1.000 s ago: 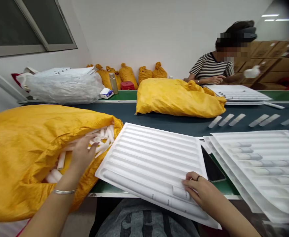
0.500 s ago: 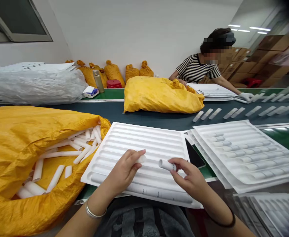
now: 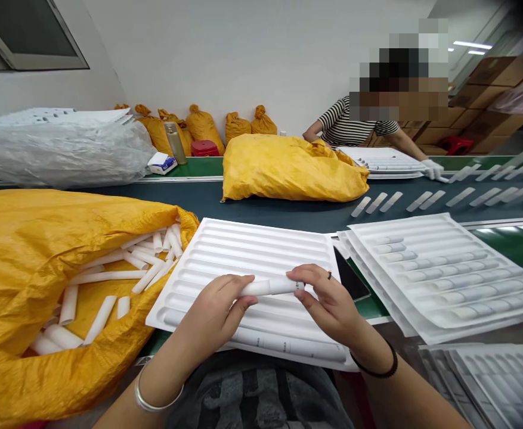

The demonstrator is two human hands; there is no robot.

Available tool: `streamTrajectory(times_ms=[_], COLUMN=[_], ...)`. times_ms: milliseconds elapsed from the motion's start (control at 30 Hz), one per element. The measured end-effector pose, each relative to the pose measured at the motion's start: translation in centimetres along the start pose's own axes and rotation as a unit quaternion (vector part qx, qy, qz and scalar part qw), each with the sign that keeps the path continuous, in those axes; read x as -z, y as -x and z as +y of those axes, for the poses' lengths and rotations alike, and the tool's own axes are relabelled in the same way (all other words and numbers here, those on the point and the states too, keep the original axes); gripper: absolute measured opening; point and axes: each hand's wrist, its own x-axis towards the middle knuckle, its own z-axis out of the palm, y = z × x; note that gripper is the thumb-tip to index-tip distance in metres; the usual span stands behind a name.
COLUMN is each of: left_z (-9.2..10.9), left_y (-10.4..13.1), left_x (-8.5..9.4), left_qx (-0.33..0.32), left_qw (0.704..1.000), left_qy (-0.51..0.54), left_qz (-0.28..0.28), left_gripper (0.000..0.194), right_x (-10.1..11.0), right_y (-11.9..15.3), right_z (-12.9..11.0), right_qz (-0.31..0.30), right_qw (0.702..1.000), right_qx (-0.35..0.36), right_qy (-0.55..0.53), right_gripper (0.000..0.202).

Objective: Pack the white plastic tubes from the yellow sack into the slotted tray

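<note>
Above the middle of a white grooved tray (image 3: 225, 238), my left hand (image 3: 214, 313) pinches a plain white tube (image 3: 256, 288) between thumb and fingers. My right hand (image 3: 330, 301) grips a printed label sleeve (image 3: 283, 285) by its right end. Tube and sleeve meet end to end in one line; whether one sits inside the other, I cannot tell. Printed tubes (image 3: 288, 345) lie in the tray's nearest groove. To my left, a yellow sack (image 3: 64, 232) gapes open with several loose white tubes (image 3: 100, 319) inside.
Stacked trays (image 3: 449, 238) with printed tubes stand at right, more trays (image 3: 507, 375) below them. A conveyor belt (image 3: 189, 205) behind carries a tied yellow sack (image 3: 288, 170) and rows of tubes (image 3: 460, 196). Across it, a person's gloved hand (image 3: 433, 170) is beside the tubes.
My hands have come together, bringing the tube and the printed sleeve from apart to end to end. The person's gloved hand across the belt has shifted slightly left.
</note>
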Motion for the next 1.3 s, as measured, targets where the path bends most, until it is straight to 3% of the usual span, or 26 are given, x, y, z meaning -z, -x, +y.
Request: streamTrajectory(times_ms=[100,233,433,667,733,833,900,1000,1100,1167,1233,1300], left_z=[0.1,0.4,0.5,0.3,0.1,0.1,0.6,1.7,2.0,0.4,-3.3,-8.8], left_y=[0.2,0.2,-0.1,-0.1,-0.3,-0.4,-0.2,0.5,1.2,1.3,1.4,1.9], left_x=[0.2,0.0,-0.1,-0.6,-1.0,-1.5,-1.8,-2.5,-3.6,-3.9,-3.0,-0.5], left_qx=[-0.016,-0.077,-0.141,-0.207,-0.198,-0.155,-0.131,-0.117,-0.121,-0.102,-0.044,0.047], left_qw=[1.0,0.993,0.981,0.964,0.968,0.982,0.989,0.992,0.992,0.993,0.991,0.975], left_qy=[-0.006,-0.042,-0.091,-0.108,-0.105,-0.074,-0.034,0.001,-0.02,-0.06,-0.126,-0.214], left_qz=[0.019,0.075,0.1,0.129,0.116,0.081,0.058,0.04,0.014,-0.018,-0.027,0.021], left_gripper=[0.028,0.038,0.051,0.052,0.051,0.043,0.038,0.035,0.034,0.04,0.055,0.06], right_x=[-0.1,-0.1,-0.1,-0.2,0.1,0.8,1.1,0.6,-0.6,-0.8,0.8,4.2], right_y=[-0.1,-0.1,0.0,0.0,0.0,0.0,0.3,0.8,0.8,0.0,-1.3,-2.6], right_z=[0.2,-0.1,-0.5,-0.8,-0.8,-1.2,-1.7,-2.6,-2.4,-0.9,2.0,5.7], right_qz=[-0.002,-0.005,-0.008,-0.042,-0.045,-0.055,-0.078,-0.092,-0.145,-0.197,-0.2,-0.138], right_qw=[1.0,0.988,0.935,0.89,0.92,0.985,0.996,0.995,0.984,0.956,0.915,0.869], right_qx=[-0.031,-0.136,-0.257,-0.322,-0.295,-0.132,-0.031,0.023,0.043,0.025,-0.06,-0.189], right_qy=[-0.006,-0.071,-0.244,-0.321,-0.254,-0.092,-0.03,-0.003,0.092,0.215,0.344,0.435], right_gripper=[0.027,0.025,0.03,0.038,0.037,0.034,0.035,0.033,0.034,0.028,0.02,0.021])
